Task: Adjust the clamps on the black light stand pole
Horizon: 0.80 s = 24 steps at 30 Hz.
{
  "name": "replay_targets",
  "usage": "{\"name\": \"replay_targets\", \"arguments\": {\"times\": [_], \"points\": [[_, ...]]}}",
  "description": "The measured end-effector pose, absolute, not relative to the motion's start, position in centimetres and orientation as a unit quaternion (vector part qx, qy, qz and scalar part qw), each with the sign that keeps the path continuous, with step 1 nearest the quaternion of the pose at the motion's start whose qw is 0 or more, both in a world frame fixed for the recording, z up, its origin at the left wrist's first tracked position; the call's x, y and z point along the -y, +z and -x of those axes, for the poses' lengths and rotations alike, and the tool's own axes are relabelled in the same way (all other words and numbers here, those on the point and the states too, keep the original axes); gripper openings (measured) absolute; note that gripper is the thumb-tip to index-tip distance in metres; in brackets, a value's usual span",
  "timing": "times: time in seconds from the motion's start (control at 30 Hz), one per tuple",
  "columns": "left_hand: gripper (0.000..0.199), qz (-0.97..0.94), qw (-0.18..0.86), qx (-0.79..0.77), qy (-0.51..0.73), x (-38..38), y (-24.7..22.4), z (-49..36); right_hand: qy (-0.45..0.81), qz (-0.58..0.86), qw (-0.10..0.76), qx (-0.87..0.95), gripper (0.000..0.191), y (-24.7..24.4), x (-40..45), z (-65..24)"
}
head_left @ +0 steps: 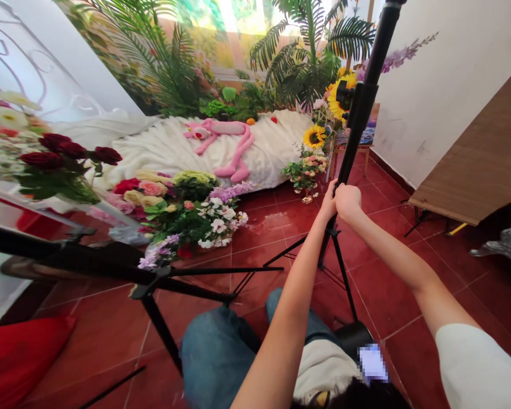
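A black light stand (pixel 354 136) rises in front of me, tilted to the right at its top, with its legs spread on the floor. Wrapped round the pole just above the legs is my left hand (pixel 331 200). My right hand (pixel 348 201) is closed at the same height, pressed against the left one; its fingers are mostly hidden behind the knuckles. A clamp knob (pixel 346 94) sticks out of the pole higher up. Behind the pole are sunflowers (pixel 315 136) and a small flower pot (pixel 307 199).
Another black stand (pixel 106 261) slants across the left side. Potted flowers (pixel 217 218) and dark red roses (pixel 63 153) stand beyond it. A pink plush toy (pixel 227 128) lies on white cloth (pixel 276 142). A brown board (pixel 472 153) leans at right. Red fabric (pixel 21 355) lies lower left.
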<state>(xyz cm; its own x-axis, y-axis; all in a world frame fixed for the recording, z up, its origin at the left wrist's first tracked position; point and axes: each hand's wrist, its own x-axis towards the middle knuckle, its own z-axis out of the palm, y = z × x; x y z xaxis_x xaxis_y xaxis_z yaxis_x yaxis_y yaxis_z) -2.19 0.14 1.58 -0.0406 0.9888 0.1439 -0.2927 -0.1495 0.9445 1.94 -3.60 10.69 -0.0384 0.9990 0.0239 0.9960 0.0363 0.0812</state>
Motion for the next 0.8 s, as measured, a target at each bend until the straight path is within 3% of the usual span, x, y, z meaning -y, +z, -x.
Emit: {"name": "replay_targets", "arguments": {"times": [0.1,0.17,0.3,0.4,0.53,0.8], "points": [[0.039,-0.488,0.477,-0.385,0.622,-0.5,0.9,2.1,0.020,-0.663,-0.011,-0.748,0.016,11.6,2.4,-4.0],[0.040,-0.496,0.468,-0.396,0.615,-0.7,0.5,2.0,-0.073,-0.645,-0.003,-0.761,0.010,11.9,1.3,-6.1],[0.042,-0.504,0.454,-0.413,0.608,-1.0,0.2,2.0,-0.398,-0.562,-0.021,-0.725,0.032,11.0,-0.8,-10.3],[0.041,-0.514,0.446,-0.411,0.607,-1.1,0.2,2.0,-0.514,-0.493,-0.092,-0.696,0.048,9.2,-1.8,-12.0],[0.042,-0.522,0.451,-0.402,0.602,-1.2,0.1,2.0,-0.554,-0.440,-0.156,-0.690,0.058,7.1,-2.0,-12.5],[0.043,-0.525,0.440,-0.402,0.608,-1.9,-0.3,2.3,-0.544,-0.446,-0.250,-0.665,0.050,5.7,-1.5,-11.8]]}}
